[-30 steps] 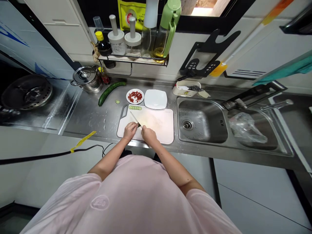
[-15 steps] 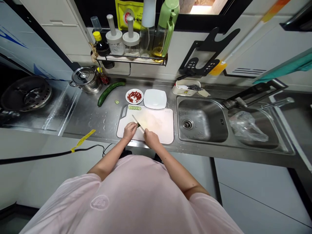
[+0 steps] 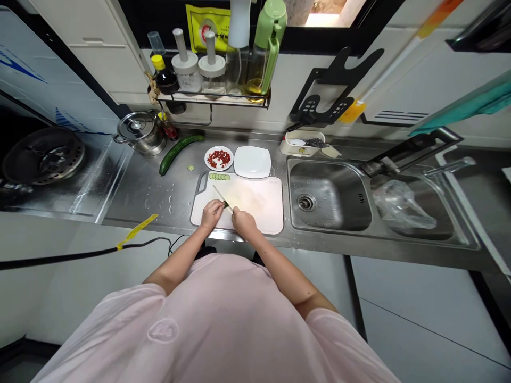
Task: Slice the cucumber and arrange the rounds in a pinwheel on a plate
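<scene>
My left hand is closed over a small dark-green cucumber piece on the white cutting board. In my right hand is the handle of a knife; its blade slants up and left, right beside the cucumber piece and my left fingertips. A row of several pale cucumber slices lies along the board's top left edge. Just behind the board stand a small white plate with chopped red pieces and a white squarish plate.
A long cucumber and one loose slice lie left of the board. A steel pot and wok stand farther left. To the right is a sink with a plastic bag in its second basin. A jar rack hangs above.
The view has shifted slightly. My right hand and the knife have moved a little up and left, while my left hand stays on the cucumber piece.
</scene>
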`<move>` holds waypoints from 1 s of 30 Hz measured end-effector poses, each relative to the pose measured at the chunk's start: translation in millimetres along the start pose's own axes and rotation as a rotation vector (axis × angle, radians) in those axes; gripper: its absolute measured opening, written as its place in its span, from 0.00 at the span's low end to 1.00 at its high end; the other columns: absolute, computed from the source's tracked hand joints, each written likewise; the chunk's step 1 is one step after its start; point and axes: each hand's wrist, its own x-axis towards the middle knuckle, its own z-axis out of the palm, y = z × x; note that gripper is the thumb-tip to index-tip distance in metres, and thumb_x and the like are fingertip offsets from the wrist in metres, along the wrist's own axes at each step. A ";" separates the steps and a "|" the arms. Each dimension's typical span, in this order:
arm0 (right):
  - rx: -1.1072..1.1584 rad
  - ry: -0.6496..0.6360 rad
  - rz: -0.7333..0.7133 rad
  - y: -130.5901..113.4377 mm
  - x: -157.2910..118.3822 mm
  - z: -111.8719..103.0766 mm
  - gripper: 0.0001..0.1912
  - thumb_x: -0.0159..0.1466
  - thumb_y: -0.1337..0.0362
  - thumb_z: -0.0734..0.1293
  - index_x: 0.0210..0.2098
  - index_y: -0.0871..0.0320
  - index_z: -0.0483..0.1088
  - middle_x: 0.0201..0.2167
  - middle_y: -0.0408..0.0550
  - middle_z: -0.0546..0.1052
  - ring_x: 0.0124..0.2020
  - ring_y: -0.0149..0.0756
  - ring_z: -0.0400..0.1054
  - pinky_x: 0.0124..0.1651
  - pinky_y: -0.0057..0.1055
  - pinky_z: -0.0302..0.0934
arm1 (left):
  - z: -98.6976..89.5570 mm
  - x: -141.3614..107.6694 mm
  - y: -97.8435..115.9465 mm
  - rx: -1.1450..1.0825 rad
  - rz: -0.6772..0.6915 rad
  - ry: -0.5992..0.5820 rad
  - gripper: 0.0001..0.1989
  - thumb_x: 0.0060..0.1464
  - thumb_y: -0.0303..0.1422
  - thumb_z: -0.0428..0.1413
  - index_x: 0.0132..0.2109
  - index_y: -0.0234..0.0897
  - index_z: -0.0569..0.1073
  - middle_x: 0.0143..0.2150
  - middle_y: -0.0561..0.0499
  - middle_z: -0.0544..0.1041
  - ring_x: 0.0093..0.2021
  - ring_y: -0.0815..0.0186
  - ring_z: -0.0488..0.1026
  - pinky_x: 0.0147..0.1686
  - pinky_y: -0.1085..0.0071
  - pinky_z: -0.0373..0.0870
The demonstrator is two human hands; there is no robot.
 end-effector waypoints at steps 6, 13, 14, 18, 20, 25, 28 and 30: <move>0.000 -0.034 -0.001 15.7 -20.7 8.8 0.12 0.69 0.63 0.50 0.47 0.59 0.59 0.37 0.54 0.75 0.38 0.41 0.70 0.38 0.31 0.56 | 0.5 0.0 -0.3 -0.002 -0.005 0.002 0.09 0.59 0.33 0.50 0.42 0.40 0.74 0.40 0.47 0.74 0.43 0.65 0.71 0.45 0.66 0.69; -0.007 -0.043 0.008 11.0 -14.5 7.8 0.12 0.69 0.63 0.49 0.46 0.59 0.59 0.37 0.55 0.75 0.38 0.41 0.70 0.38 0.31 0.55 | 1.7 -0.1 -1.2 0.002 -0.004 0.002 0.09 0.59 0.33 0.50 0.42 0.39 0.74 0.39 0.47 0.74 0.43 0.65 0.71 0.45 0.66 0.68; -0.008 -0.040 0.005 9.6 -12.5 6.8 0.12 0.69 0.63 0.49 0.46 0.59 0.59 0.37 0.55 0.75 0.38 0.41 0.70 0.38 0.31 0.56 | 1.6 -0.1 -1.3 0.004 -0.002 0.000 0.09 0.59 0.33 0.50 0.42 0.39 0.74 0.39 0.47 0.74 0.43 0.65 0.71 0.45 0.66 0.68; -0.006 -0.050 -0.004 5.6 -6.0 3.3 0.12 0.69 0.64 0.50 0.47 0.59 0.59 0.38 0.55 0.75 0.39 0.41 0.70 0.38 0.31 0.56 | 0.9 0.3 -0.6 0.011 0.002 -0.002 0.09 0.59 0.33 0.50 0.41 0.39 0.74 0.40 0.48 0.74 0.43 0.66 0.71 0.45 0.66 0.68; -0.007 -0.054 0.001 4.2 -3.8 2.7 0.12 0.69 0.64 0.49 0.47 0.59 0.58 0.39 0.56 0.75 0.40 0.41 0.70 0.39 0.31 0.57 | 0.5 0.7 0.1 0.010 0.003 -0.001 0.09 0.59 0.32 0.50 0.41 0.39 0.74 0.39 0.48 0.74 0.42 0.66 0.71 0.45 0.66 0.68; -0.008 -0.022 -0.006 2.4 0.3 3.6 0.12 0.69 0.64 0.49 0.46 0.58 0.59 0.38 0.55 0.75 0.40 0.41 0.70 0.38 0.31 0.57 | 0.2 0.9 1.1 0.009 0.009 0.005 0.09 0.59 0.32 0.50 0.41 0.39 0.74 0.39 0.48 0.74 0.42 0.66 0.71 0.45 0.66 0.68; 0.001 -0.017 -0.008 2.5 2.6 3.5 0.11 0.69 0.64 0.50 0.46 0.58 0.59 0.38 0.55 0.75 0.39 0.41 0.70 0.38 0.31 0.57 | 0.2 0.7 0.9 0.011 0.006 0.008 0.09 0.59 0.32 0.50 0.41 0.39 0.74 0.40 0.47 0.74 0.43 0.65 0.71 0.46 0.66 0.68; 0.008 -0.015 -0.009 2.7 3.4 3.2 0.11 0.69 0.64 0.50 0.46 0.59 0.59 0.38 0.54 0.75 0.39 0.41 0.70 0.37 0.31 0.57 | 0.1 0.7 0.9 0.007 0.005 0.009 0.09 0.59 0.33 0.50 0.42 0.39 0.74 0.40 0.47 0.74 0.43 0.65 0.71 0.45 0.66 0.69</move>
